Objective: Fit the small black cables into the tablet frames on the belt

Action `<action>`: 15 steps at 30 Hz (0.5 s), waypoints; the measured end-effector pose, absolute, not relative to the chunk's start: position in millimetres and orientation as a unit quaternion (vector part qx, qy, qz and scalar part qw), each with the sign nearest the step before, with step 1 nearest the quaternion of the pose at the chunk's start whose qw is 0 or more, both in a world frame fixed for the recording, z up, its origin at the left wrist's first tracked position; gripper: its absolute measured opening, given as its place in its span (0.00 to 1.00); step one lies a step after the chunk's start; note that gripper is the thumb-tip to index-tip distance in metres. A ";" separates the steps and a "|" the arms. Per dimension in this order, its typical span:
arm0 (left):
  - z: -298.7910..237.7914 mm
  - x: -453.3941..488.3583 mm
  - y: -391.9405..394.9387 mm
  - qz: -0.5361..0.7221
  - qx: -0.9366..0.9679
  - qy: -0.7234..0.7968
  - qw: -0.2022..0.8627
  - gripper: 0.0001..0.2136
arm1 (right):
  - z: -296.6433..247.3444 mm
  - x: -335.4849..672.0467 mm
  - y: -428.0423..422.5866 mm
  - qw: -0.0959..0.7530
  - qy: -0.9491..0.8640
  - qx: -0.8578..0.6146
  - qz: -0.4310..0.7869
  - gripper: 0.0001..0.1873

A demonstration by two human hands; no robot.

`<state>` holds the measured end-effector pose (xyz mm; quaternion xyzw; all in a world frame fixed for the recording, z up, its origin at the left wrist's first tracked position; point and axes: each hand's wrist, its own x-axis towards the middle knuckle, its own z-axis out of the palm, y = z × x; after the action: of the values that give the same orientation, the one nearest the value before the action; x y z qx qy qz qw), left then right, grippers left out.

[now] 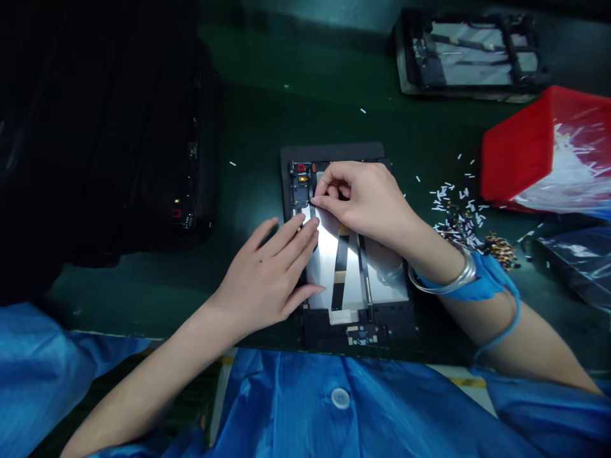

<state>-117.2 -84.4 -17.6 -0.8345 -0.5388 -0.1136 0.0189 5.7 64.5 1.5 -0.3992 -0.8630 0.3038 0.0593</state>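
An opened tablet chassis (391, 280) lies before me, a silvery panel crossed by dark flat cables (340, 254) inside its black frame. My left hand (270, 277) rests on its left edge, fingers stretched out and the thumb over the panel. Above it, my right hand (363, 191) has thumb and forefinger pinched together at the frame's upper left; whatever may be between the tips is too small to name. A small circuit board (363, 335) shows at the chassis's lower end. A dark grey plate (331, 151) sticks out behind the chassis.
A red bin (518, 152) with a plastic bag of white strips stands at right. Loose white strips (446, 197) and small gold-coloured parts (501, 250) lie beside it. Another opened chassis (470, 54) sits at the back right. A large dark pile (119, 140) fills the left.
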 end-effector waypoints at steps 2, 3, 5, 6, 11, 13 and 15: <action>-17.1 -116.9 -78.5 -0.115 -0.830 -0.546 0.012 0.26 | 2.5 5.5 64.9 0.061 -0.866 -0.401 0.293 0.01; -16.7 -117.1 -75.2 -0.114 -0.826 -0.552 0.009 0.25 | 4.8 7.6 64.8 0.070 -0.868 -0.402 0.282 0.01; -15.5 -117.9 -71.1 -0.117 -0.816 -0.566 -0.010 0.24 | 12.9 19.1 62.6 0.101 -0.873 -0.406 0.252 0.04; -14.7 -118.2 -71.5 -0.129 -0.810 -0.572 -0.031 0.23 | 17.8 29.4 59.8 0.120 -0.873 -0.412 0.231 0.06; -16.3 -104.0 -110.6 -0.278 -0.683 -0.672 -0.070 0.25 | 24.5 108.6 25.6 0.107 -0.857 -0.498 0.076 0.17; -21.5 -88.8 -135.2 -0.288 -0.620 -0.726 -0.072 0.25 | 14.8 131.8 8.9 0.035 -0.849 -0.524 0.064 0.25; -26.5 -74.0 -154.6 -0.286 -0.585 -0.748 -0.124 0.26 | 4.9 139.7 -2.7 -0.008 -0.846 -0.516 0.132 0.30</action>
<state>-74.0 -154.6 -26.5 -0.5854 -0.7484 -0.2862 -0.1242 139.7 -2.7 4.9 -0.5163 -0.8461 0.1324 -0.0077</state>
